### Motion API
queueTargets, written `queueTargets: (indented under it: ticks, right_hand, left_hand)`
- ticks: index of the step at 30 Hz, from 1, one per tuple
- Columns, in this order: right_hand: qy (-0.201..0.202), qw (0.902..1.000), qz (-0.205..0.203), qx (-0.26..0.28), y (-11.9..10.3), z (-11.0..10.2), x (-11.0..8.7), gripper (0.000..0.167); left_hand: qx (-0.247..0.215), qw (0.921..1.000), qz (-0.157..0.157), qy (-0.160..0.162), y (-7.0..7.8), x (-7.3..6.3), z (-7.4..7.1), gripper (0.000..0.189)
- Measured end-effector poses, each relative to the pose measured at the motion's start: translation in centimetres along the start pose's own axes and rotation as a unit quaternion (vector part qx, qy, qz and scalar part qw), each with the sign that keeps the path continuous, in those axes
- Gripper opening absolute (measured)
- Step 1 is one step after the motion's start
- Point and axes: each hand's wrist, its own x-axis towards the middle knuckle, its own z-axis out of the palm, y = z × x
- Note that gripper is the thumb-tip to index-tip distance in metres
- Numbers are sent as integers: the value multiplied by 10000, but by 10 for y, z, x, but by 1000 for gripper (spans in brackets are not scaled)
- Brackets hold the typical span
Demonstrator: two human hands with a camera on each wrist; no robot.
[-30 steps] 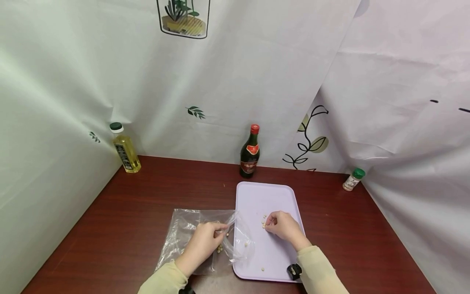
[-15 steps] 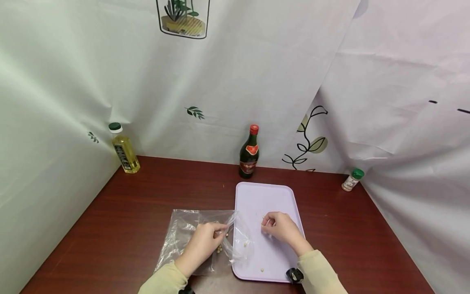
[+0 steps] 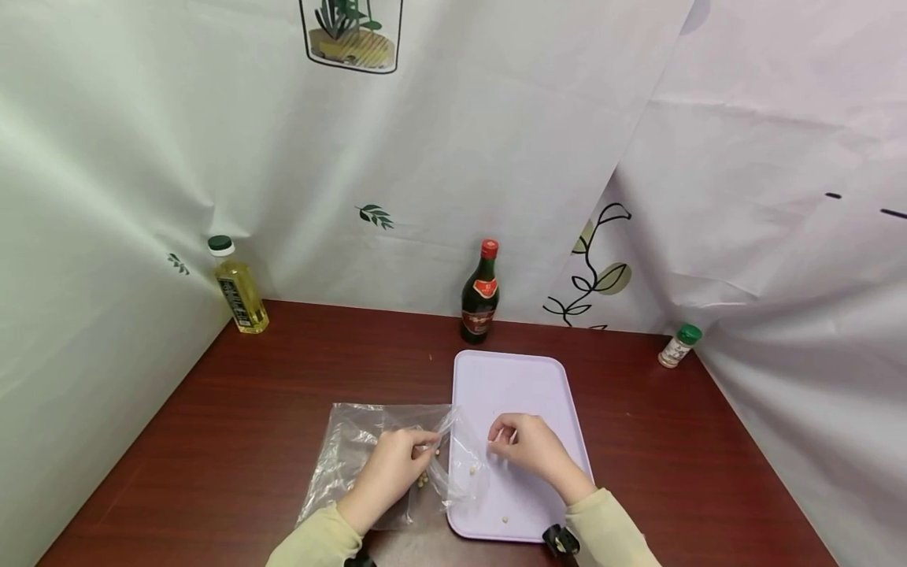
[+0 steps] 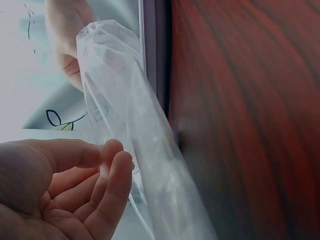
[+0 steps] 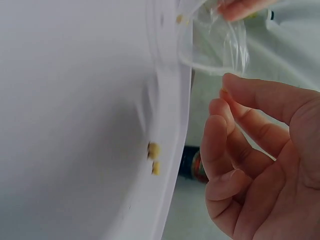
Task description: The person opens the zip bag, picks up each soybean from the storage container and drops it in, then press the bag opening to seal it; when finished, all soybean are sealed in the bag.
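My left hand (image 3: 390, 465) pinches the upper edge of a clear plastic bag (image 3: 349, 441), its mouth held up and facing the tray. Several yellow beans (image 3: 423, 479) lie inside the bag. Over the lilac tray (image 3: 506, 374), my right hand (image 3: 536, 450) has thumb and forefinger together, with a small yellow bean (image 5: 224, 91) between the tips in the right wrist view. That view also has two beans (image 5: 154, 151) on the tray, which the hand hides in the head view. Another bean (image 3: 505, 520) sits near the tray's front edge, and one bean (image 3: 472, 471) beside the bag's mouth.
A dark bottle with a red cap (image 3: 480, 295) stands behind the tray. An oil bottle (image 3: 242, 295) is at the back left corner, and a green-capped shaker (image 3: 679, 346) at the back right. White printed cloth (image 3: 425, 157) encloses the brown table (image 3: 212, 425).
My right hand has risen off the beans on the tray and moved left toward the bag's mouth, with a bean between its fingertips. My left hand and the bag have stayed in place.
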Motion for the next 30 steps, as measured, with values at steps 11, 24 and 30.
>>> queueTargets:
  ticks: [11,24,30]
  right_hand:
    - [-278,9992,-293,-28,-13,8,5,12]
    - [160,9997,121,-133,1,-1,3,13]
    - [269,9984,501,-42,14,-4,1,12]
  left_hand:
    - [76,10000,9,-19,2,0,0,19]
    - [98,9999,22,-55,3,-1,1,20]
    - [52,10000,27,-73,3,-2,2,19]
